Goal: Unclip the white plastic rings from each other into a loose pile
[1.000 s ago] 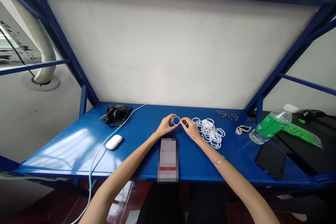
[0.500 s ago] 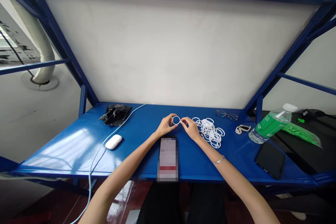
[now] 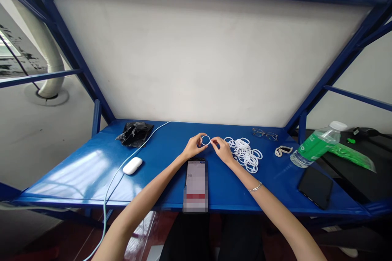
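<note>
A thin white ring (image 3: 206,144) is held up between my two hands, above the blue table. My left hand (image 3: 194,146) grips its left side between thumb and fingers. At its right edge, the fingertips of my right hand (image 3: 221,149) pinch the ring. A loose pile of several white rings (image 3: 245,153) lies just right of my right hand. Below my hands a phone (image 3: 196,185) with a lit screen rests near the table's front edge, part of it pixelated.
On the left are crumpled black plastic (image 3: 134,133), a white earbud case (image 3: 132,166) and a pale cable (image 3: 118,171). On the right are glasses (image 3: 265,134), a small white strap-like item (image 3: 283,151), a water bottle (image 3: 318,144) and a dark phone (image 3: 315,187).
</note>
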Tool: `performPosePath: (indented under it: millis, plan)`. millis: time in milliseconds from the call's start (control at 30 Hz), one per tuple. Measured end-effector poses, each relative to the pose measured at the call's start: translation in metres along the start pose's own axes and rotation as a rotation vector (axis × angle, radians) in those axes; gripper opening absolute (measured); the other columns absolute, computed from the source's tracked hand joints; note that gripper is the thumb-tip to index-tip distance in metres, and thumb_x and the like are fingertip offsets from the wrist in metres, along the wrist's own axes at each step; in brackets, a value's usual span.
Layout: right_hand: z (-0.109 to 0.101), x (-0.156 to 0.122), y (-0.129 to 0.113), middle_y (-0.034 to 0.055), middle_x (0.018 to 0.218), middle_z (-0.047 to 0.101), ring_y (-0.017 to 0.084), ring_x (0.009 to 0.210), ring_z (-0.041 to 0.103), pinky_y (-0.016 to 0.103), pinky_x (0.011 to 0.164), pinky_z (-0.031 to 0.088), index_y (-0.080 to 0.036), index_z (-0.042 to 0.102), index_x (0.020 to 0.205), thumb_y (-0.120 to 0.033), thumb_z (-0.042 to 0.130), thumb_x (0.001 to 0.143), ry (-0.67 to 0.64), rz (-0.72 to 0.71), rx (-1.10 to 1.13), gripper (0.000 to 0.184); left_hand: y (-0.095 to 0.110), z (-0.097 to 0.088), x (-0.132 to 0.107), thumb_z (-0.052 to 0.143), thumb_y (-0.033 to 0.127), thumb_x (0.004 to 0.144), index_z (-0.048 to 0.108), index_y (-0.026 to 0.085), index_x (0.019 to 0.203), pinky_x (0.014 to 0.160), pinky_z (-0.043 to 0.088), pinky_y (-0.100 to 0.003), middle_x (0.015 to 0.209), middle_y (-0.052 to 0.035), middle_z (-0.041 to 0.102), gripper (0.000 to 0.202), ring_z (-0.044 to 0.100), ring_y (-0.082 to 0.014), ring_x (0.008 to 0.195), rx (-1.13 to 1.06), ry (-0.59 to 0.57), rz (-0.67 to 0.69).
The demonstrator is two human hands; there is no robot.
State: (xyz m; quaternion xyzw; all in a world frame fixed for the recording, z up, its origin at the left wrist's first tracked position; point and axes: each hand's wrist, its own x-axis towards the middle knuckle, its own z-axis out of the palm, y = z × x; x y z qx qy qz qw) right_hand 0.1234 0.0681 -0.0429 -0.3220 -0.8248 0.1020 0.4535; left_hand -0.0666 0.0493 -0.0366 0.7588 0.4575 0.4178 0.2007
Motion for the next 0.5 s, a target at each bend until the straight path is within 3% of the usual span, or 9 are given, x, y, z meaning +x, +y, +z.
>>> performPosePath:
  millis: [233, 500]
  plan:
    - [-0.0001, 0.0003, 0.0, 0.0057, 0.086, 0.068, 0.02, 0.075, 0.065, 0.033, 0.07, 0.053, -0.021, 0.06, 0.101, -0.028, 0.049, 0.092, 0.02, 0.024, -0.018, 0.016, 0.0004, 0.0, 0.0001, 0.063, 0.035, 0.078, 0.052, 0.021, 0.117, 0.059, 0.043, -0.022, 0.072, 0.0038, 0.051, 0.043, 0.05, -0.0113, 0.061, -0.018, 0.012, -0.003]
    - [-0.0018, 0.0014, -0.0002, 0.0054, 0.087, 0.068, 0.02, 0.078, 0.065, 0.032, 0.071, 0.052, -0.02, 0.059, 0.099, -0.025, 0.051, 0.091, -0.002, 0.027, -0.061, 0.013, 0.0021, -0.0011, 0.0005, 0.063, 0.034, 0.078, 0.053, 0.02, 0.115, 0.057, 0.04, -0.021, 0.071, 0.0045, 0.049, 0.041, 0.048, -0.0102, 0.059, -0.034, 0.025, 0.024]
